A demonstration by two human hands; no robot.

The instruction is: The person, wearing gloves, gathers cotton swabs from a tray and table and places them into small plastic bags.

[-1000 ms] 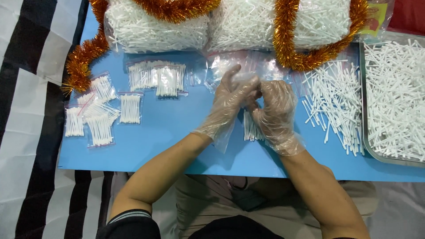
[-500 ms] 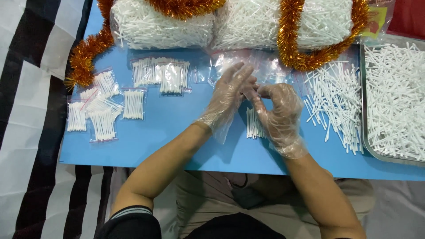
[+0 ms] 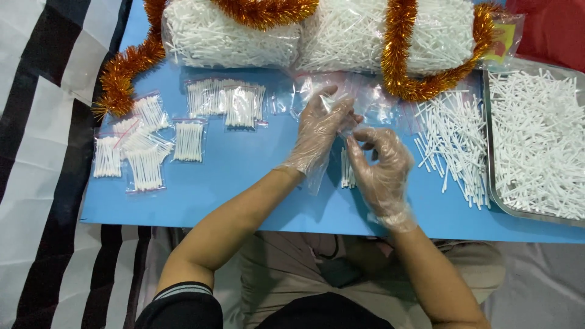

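**Gloved hands pinch a clear bag over a bundle of white sticks**

At the middle of the frame, both hands wear thin transparent gloves. The left hand [image 3: 320,131] and the right hand [image 3: 381,167] meet above the blue table [image 3: 244,195], their fingertips pinching a small clear plastic bag [image 3: 348,125] between them; the bag is hard to make out against the gloves. Just below the fingers, a small bundle of white sticks [image 3: 347,170] lies on the table, partly hidden by the right hand.

To the left of the frame lie filled packets of sticks [image 3: 189,141], some overlapping. A loose pile of white sticks [image 3: 454,143] spreads right of the hands, beside a metal tray [image 3: 490,183] heaped with more. Along the top edge sit two large bags of sticks [image 3: 231,36], draped with orange tinsel [image 3: 125,76]. Empty clear bags [image 3: 381,103] lie just above the hands.
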